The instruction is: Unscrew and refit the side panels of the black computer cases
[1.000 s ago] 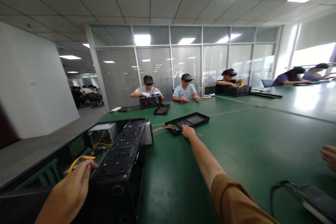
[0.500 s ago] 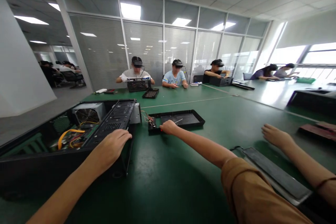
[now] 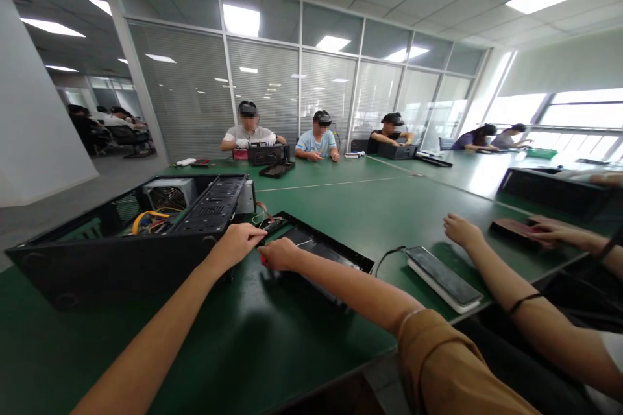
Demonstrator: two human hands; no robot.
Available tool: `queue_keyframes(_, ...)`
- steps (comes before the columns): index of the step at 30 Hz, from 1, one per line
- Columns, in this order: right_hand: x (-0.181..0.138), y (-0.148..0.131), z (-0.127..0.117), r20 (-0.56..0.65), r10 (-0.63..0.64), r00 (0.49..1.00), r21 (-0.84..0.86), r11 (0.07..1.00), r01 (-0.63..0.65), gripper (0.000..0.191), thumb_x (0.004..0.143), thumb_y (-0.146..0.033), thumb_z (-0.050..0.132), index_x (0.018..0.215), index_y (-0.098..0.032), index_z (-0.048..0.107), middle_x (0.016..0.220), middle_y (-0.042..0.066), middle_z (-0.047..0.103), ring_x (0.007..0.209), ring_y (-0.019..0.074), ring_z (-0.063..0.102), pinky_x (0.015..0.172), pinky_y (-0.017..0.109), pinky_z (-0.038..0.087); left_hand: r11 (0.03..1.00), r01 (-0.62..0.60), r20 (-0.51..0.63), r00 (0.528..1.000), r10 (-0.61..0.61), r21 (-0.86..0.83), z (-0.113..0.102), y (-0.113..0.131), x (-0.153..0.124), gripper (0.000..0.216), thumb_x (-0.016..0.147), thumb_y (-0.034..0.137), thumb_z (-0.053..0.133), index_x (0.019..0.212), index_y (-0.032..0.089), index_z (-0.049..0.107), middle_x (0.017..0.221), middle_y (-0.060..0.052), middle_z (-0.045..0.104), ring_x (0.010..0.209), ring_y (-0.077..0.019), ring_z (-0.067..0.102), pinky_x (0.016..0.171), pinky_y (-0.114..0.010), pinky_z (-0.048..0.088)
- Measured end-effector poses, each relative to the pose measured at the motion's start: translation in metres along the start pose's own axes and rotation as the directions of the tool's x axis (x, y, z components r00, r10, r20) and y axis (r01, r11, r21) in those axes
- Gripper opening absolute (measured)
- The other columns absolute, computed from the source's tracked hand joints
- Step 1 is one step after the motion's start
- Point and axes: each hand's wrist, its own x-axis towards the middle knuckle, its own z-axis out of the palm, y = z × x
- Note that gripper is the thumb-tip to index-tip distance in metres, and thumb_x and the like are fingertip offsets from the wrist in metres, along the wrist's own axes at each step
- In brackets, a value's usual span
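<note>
A black computer case (image 3: 126, 279) lies on its side at the left, its power supply (image 3: 170, 194) and yellow cable showing inside. Thin wires (image 3: 261, 207) run from its front end to a black plastic front panel (image 3: 335, 248), which lies askew beside it. My right hand (image 3: 281, 254) is closed at the near left end of this panel, a small red part showing under the fingers. My left hand (image 3: 238, 243) reaches past the case's near front corner. Its fingers are bent together at the panel's end; what they grip is hidden.
To the right lies a grey-topped white slab-like device (image 3: 442, 277) with a black cable. A neighbour's hand (image 3: 460, 230) hovers behind it; another person's hand (image 3: 548, 231) touches a reddish-brown flat piece (image 3: 511, 231). Several people work across the green table (image 3: 331, 175).
My right hand has drawn the front panel left and nearer, turning it. My left hand has moved from the case's edge to the panel's end. The camera view has shifted.
</note>
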Motion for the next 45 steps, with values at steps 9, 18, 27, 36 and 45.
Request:
queue_keyframes(9,-0.114,0.002,-0.027,0.239,0.257,0.936,-0.030,0.966,-0.258,0.029,0.074,-0.036,0.050,0.083,-0.013,0.065,0.082,0.016,0.065,0.075,0.0257,0.063,0.059,0.033,0.047,0.954,0.283,0.083,0.958,-0.276,-0.100,0.053,-0.024,0.051,0.029,0.068,0.026,0.056,0.091,0.014,0.068,0.088,-0.006,0.068,0.080,-0.0173,0.062,0.073,-0.022,0.045)
queue_keyframes(18,-0.119,-0.030,-0.037,-0.008,0.155,0.988,0.304,0.941,-0.145,0.030,0.074,-0.042,0.044,0.086,-0.019,0.059,0.080,0.008,0.064,0.072,0.0209,0.059,0.062,0.029,0.046,0.976,0.213,0.118,0.972,-0.205,-0.055,0.119,-0.048,0.119,0.027,0.075,0.023,0.049,0.093,0.014,0.067,0.072,-0.005,0.068,0.069,-0.0150,0.062,0.069,-0.023,0.044)
queue_keyframes(27,-0.040,0.140,-0.045,-0.392,0.636,0.665,0.776,0.617,-0.133,0.036,0.089,-0.041,0.021,0.085,-0.018,0.047,0.071,0.000,0.055,0.065,0.0107,0.053,0.064,0.022,0.041,0.993,0.116,0.106,0.988,-0.116,0.002,0.162,-0.062,0.170,0.021,0.077,0.021,0.048,0.081,0.017,0.068,0.084,-0.006,0.067,0.082,-0.0170,0.059,0.078,-0.026,0.041)
queue_keyframes(36,0.055,0.199,0.019,-0.332,0.683,0.650,0.795,0.574,-0.196,0.024,0.086,-0.042,0.033,0.088,-0.020,0.042,0.074,-0.001,0.059,0.068,0.0113,0.055,0.068,0.022,0.040,0.993,0.099,0.115,0.988,-0.105,0.058,0.187,-0.084,0.176,0.021,0.081,0.022,0.046,0.085,0.016,0.065,0.089,-0.008,0.065,0.087,-0.0174,0.057,0.083,-0.028,0.039)
queue_keyframes(45,0.065,0.206,0.036,-0.334,0.622,0.708,0.762,0.620,-0.186,0.020,0.084,-0.038,0.036,0.088,-0.020,0.040,0.073,-0.001,0.057,0.064,0.0118,0.055,0.063,0.023,0.041,0.995,0.084,0.129,0.988,-0.090,0.053,0.190,-0.088,0.174,0.022,0.083,0.022,0.043,0.088,0.016,0.063,0.092,-0.009,0.064,0.089,-0.0184,0.057,0.085,-0.028,0.038)
